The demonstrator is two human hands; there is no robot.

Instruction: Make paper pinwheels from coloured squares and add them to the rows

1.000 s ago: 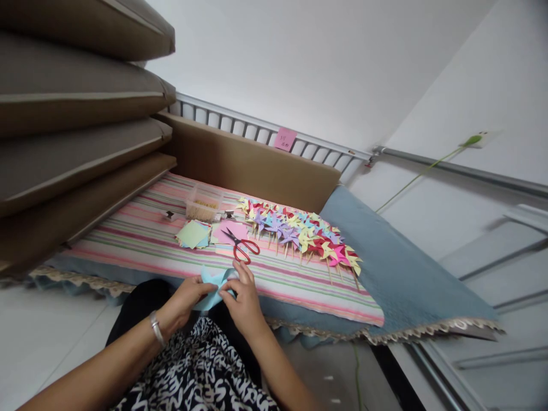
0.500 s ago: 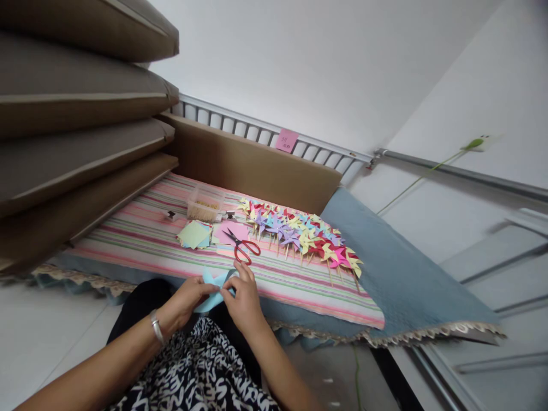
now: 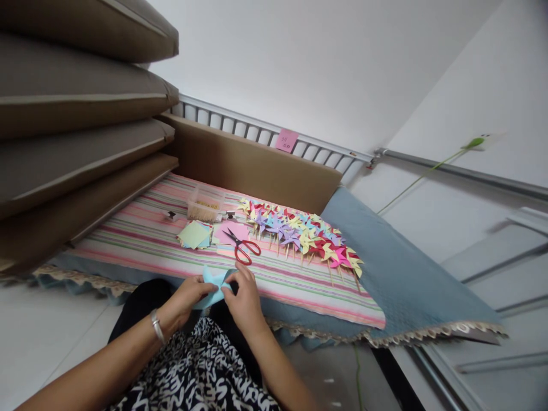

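A light-blue paper pinwheel (image 3: 216,279), its corners curled inward, is held above my lap at the bed's front edge. My left hand (image 3: 191,295) pinches it from the left, thumb near its middle. On the other side my right hand (image 3: 243,297) pinches a blade close to the centre with thumb and finger. Just beyond my hands lie scissors (image 3: 242,248) with red handles, blades on a stack of pink paper (image 3: 220,233). Left of that rests a pile of yellow-green and blue paper squares (image 3: 194,234).
Rows of finished pinwheels (image 3: 295,231) on sticks lie to the right on the striped cloth (image 3: 145,240). A clear plastic box (image 3: 204,205) with small sticks stands behind the paper, near black clips (image 3: 230,216). Stacked brown cushions (image 3: 85,108) rise at left; a brown board (image 3: 252,165) stands behind.
Both hands stay nearly in place. The blue paper has turned slightly, and its right blade is now drawn closer to the middle under my right fingers.
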